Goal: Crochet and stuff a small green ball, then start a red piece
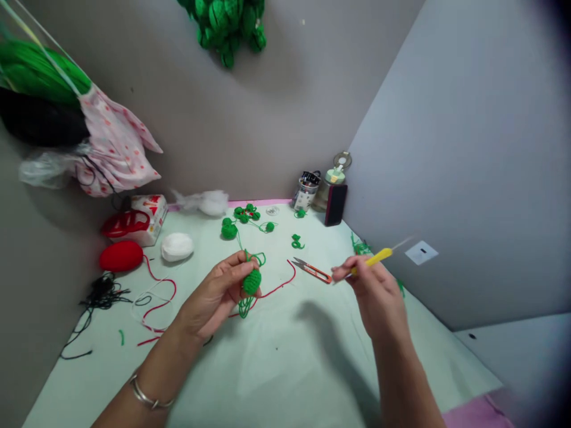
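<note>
A small green crocheted piece is pinched in the left hand over the desk; a yellow-handled hook is gripped in the right hand, well apart from it. Orange-handled snips are seen between both.

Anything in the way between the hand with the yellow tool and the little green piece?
Nothing visible blocks the right hand from the green piece; the orange snips and red yarn lie lower, on the table.

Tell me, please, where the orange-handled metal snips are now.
The snips lie just right of centre in the head view, between the thin red yarn and the right hand.
</note>
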`<act>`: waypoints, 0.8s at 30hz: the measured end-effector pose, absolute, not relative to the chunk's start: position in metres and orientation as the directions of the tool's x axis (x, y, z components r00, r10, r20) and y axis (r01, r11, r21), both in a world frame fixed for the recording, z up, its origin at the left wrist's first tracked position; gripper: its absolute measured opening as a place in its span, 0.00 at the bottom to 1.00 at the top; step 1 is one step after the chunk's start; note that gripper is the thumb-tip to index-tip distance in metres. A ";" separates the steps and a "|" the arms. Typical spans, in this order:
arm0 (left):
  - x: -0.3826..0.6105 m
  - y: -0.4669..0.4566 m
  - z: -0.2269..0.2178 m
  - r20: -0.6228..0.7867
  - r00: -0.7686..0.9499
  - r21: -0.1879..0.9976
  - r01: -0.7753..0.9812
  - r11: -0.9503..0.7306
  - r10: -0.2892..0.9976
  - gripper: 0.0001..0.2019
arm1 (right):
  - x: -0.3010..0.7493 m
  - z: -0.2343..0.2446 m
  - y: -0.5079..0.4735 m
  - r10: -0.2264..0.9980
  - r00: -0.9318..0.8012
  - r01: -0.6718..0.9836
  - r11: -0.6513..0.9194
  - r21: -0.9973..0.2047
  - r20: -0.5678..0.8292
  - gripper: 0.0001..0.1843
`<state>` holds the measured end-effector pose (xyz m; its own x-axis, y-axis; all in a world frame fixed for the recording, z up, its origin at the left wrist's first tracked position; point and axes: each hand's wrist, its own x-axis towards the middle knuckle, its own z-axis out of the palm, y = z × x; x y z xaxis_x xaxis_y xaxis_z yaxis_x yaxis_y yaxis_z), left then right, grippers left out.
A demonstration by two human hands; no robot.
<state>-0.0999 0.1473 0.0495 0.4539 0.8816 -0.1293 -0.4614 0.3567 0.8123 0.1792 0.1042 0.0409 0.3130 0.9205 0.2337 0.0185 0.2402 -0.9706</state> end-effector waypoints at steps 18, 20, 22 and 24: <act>-0.087 0.151 0.034 0.088 0.155 0.977 -0.204 -0.056 0.984 0.05 | 0.091 0.031 0.149 0.935 -0.126 0.381 0.355 -0.854 0.332 0.11; -0.089 0.154 0.031 0.108 0.134 0.981 -0.178 -0.083 0.985 0.04 | 0.092 0.025 0.158 0.940 -0.060 0.332 0.336 -0.882 0.335 0.09; -0.089 0.155 0.030 0.125 0.163 0.985 -0.141 -0.102 0.979 0.04 | 0.095 0.020 0.165 0.974 0.003 0.177 0.224 -0.958 0.228 0.09; -0.087 0.155 0.027 0.135 0.234 0.989 -0.091 -0.117 0.963 0.04 | 0.099 0.016 0.172 0.999 0.026 -0.070 0.041 -0.997 0.040 0.12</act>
<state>-0.0875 0.1555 0.0274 0.2335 0.9630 0.1348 -0.0905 -0.1165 0.9890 0.0995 0.1721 0.0155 0.0261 0.9989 0.0396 -0.0703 0.0414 -0.9967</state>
